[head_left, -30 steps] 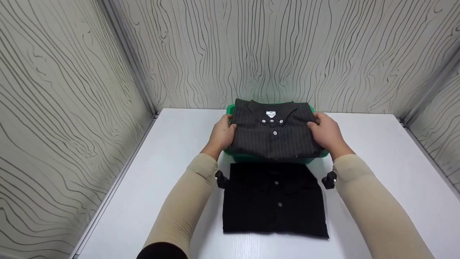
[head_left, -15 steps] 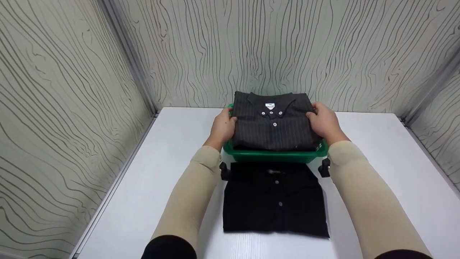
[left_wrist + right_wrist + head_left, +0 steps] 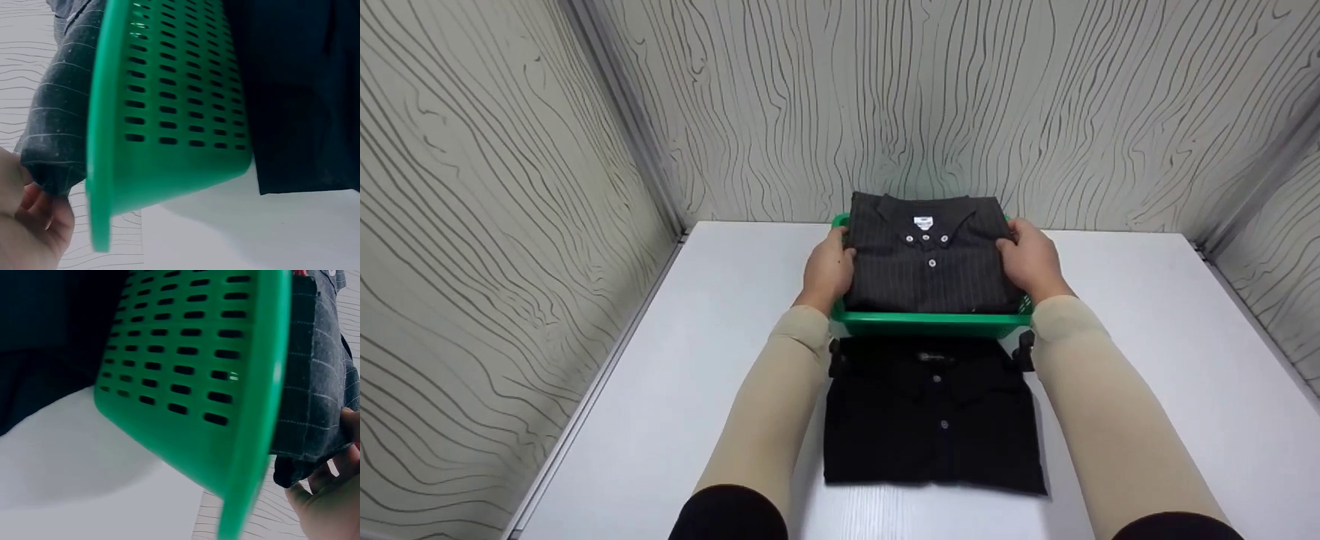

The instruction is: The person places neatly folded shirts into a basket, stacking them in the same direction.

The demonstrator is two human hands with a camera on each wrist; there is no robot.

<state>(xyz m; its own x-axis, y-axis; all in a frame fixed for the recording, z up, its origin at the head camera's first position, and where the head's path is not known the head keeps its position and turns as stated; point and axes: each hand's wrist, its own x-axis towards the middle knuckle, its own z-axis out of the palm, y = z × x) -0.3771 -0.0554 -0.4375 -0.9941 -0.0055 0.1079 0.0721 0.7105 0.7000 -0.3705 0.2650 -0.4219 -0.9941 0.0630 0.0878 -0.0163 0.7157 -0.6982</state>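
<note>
A folded dark pinstriped shirt (image 3: 926,274) with white buttons lies face up over the green basket (image 3: 930,324). At the shirt's left edge my left hand (image 3: 829,268) pinches the cloth, thumb on top; the left wrist view shows its fingers curled under the striped fold (image 3: 56,112). My right hand (image 3: 1030,259) grips the opposite edge, and the right wrist view has those fingers beneath the fabric (image 3: 315,382). Both wrist views show the basket's slotted wall (image 3: 169,101) close by, with the shirt above its rim. How deep the shirt's underside reaches is hidden.
A folded black shirt (image 3: 934,420) lies on the white table (image 3: 697,360) just in front of the basket, between my forearms. Patterned panels (image 3: 960,90) stand behind and at both sides of the table.
The striped shirt has moved back from the basket's front rim, exposing the rim, and has lowered slightly in the last half second. Both hands kept their hold; the black shirt stayed put.
</note>
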